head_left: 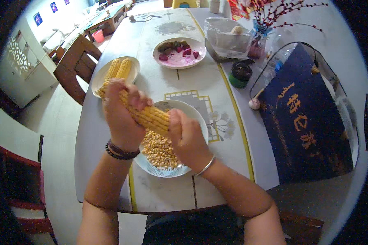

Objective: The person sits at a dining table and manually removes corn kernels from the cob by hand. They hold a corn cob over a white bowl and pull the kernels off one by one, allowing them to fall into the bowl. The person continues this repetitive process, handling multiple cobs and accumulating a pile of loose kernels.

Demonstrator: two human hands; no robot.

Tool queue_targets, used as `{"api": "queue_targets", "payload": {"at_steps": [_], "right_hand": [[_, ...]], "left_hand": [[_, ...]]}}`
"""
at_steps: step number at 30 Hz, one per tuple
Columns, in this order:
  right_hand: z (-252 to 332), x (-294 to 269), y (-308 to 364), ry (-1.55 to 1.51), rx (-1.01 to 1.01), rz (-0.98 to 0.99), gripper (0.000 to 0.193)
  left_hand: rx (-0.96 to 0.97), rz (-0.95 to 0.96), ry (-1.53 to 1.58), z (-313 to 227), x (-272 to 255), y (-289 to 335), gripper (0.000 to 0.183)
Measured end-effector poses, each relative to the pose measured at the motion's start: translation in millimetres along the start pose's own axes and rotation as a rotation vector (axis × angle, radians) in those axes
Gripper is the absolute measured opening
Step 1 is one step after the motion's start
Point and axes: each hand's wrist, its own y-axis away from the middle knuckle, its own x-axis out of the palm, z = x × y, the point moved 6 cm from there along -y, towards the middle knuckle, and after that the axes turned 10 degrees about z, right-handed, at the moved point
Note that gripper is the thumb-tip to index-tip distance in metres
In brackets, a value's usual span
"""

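Note:
Above a white plate of loose corn kernels, I hold a yellow corn cob slantwise in both hands. My left hand is wrapped round its upper left part, with a dark beaded bracelet on the wrist. Closed on the cob's lower right end is my right hand, its thumb pressed along the rows; a silver bangle circles that wrist. Part of the plate is hidden under the cob and hands. More corn cobs lie on another white plate just beyond my left hand.
A white dish with pink-stained pieces stands farther back. To the right are a dark green-based jar, a plastic bag, a garlic bulb, a vase with red-budded branches and a large navy gift bag. A wooden chair adjoins the left edge.

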Motion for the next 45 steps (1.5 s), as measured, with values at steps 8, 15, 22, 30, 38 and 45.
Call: {"api": "queue_targets", "payload": {"at_steps": [8, 15, 22, 30, 38, 45], "right_hand": [[-46, 19, 4, -0.709, 0.428, 0.114, 0.042], [-11, 4, 1, -0.311, 0.194, 0.12, 0.042], [-1, 1, 0, 0.035, 0.043, 0.004, 0.036], [-39, 17, 6, -0.547, 0.336, 0.067, 0.04], [-1, -9, -8, -0.036, 0.062, 0.104, 0.019], [19, -9, -8, 0.163, -0.233, 0.164, 0.022]], "left_hand": [[0.202, 0.463, -0.243, -15, 45, 19, 0.013], [0.06, -0.062, -0.135, -13, 0, -5, 0.017], [-0.127, -0.115, 0.071, 5, -6, -6, 0.023], [-0.077, 0.049, 0.06, -6, 4, -9, 0.025], [-0.099, -0.11, 0.17, -21, -28, -25, 0.016], [-0.178, -0.105, 0.254, -21, -33, -27, 0.017]]}}
